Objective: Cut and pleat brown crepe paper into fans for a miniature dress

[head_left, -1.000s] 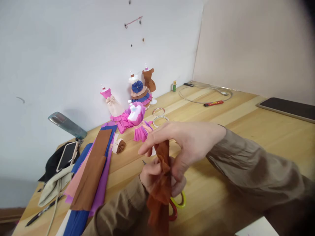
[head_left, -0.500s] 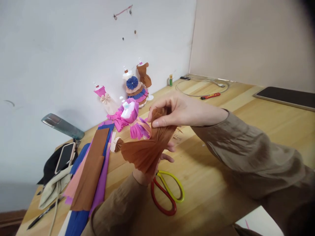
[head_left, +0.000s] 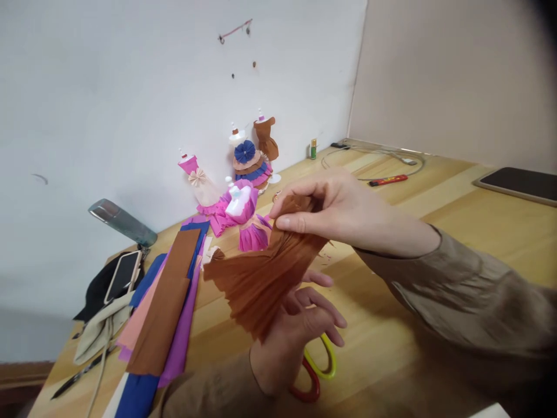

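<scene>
A brown piece of pleated crepe paper (head_left: 256,284) hangs fanned out over the table, its gathered end pinched in my right hand (head_left: 326,212) between thumb and fingers. Below and behind it is my left hand (head_left: 300,325), fingers spread apart and holding nothing that I can see. The paper covers part of that hand. Scissors with one red and one yellow handle (head_left: 327,360) lie on the table under my left hand, their blades hidden. Beyond the paper stands a small white dress form (head_left: 238,200) in a pink and purple paper dress.
Folded strips of brown crepe paper (head_left: 163,313) lie with blue, pink and purple ones at left. More dressed forms, including a brown one (head_left: 265,139), stand by the wall. A grey-green bottle (head_left: 124,222), phone (head_left: 122,277), red cutter (head_left: 388,180), cable and dark tablet (head_left: 522,183) surround the work.
My left hand has come lower and to the right, showing more from behind the paper and now covering part of the scissors. My right hand still pinches the paper. The view has shifted slightly.
</scene>
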A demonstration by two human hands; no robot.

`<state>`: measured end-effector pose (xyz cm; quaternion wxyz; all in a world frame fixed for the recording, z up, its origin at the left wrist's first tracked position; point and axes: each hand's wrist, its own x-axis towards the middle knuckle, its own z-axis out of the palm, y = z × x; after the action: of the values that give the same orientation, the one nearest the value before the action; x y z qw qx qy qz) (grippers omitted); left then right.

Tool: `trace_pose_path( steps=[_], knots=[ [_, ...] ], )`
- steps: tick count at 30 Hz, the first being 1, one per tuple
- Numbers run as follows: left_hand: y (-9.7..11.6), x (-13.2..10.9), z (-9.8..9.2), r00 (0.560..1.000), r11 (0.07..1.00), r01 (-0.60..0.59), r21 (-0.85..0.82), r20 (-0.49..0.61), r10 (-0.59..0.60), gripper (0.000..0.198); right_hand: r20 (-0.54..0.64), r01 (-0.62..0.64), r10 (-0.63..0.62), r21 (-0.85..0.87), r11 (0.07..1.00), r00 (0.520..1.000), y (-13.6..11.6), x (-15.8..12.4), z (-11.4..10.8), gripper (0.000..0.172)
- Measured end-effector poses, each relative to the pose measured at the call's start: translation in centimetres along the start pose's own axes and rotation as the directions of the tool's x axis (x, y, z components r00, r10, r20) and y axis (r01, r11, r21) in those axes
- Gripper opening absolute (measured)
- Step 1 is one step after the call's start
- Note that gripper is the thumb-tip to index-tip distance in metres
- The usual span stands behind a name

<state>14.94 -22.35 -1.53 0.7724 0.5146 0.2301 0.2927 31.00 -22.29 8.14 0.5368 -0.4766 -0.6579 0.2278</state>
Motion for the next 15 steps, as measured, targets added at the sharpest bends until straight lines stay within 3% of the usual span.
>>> trace_pose_path(
  steps=[2,7,15],
  knots=[
    [0.3,-0.5,0.5,0.999,0.999,0.01,-0.03,0.043,-0.009,0.034,-0.079,0.011,-0.009,0.022,1.0,0.997,-0.3,-0.2,0.4,0.01],
    [1.7,-0.6,0.9,0.971,0.972,-0.216,-0.088,-0.127,0.204,0.039,-0.109,-0.008,0.024,0.148,0.989,0.994,-0.5,-0.4,1.4,0.008],
    [3.9,-0.2,0.2,0.864,0.94,-0.318,0.122,-0.37,0.34,0.032,-0.097,0.003,0.02,0.237,0.972,0.995,-0.3,-0.1,2.2,0.011]
  ],
)
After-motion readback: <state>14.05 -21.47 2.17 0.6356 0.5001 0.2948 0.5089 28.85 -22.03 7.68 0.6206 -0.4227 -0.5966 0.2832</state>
